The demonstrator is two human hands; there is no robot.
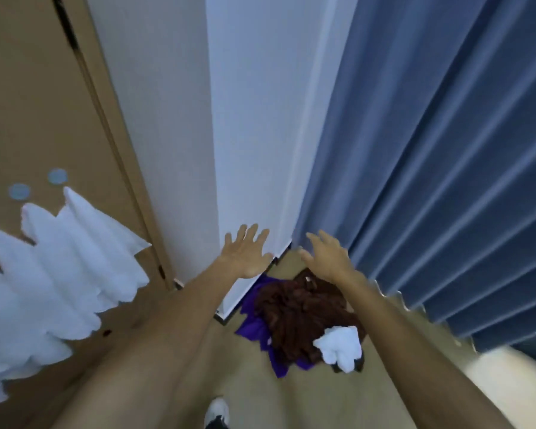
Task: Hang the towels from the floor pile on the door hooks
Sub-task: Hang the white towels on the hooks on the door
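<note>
The white fluffy towels hanging on the brown door are cut off by the left edge, and I cannot see the hooks under them. The purple cloth on the floor lies mostly hidden under the dark brown towel. My black-and-white shoe is cut by the bottom edge. The pale object at the right edge is too blurred to tell.

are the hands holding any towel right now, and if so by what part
Nothing is held. The left hand and right hand are both open with fingers spread, above the floor pile.
</note>
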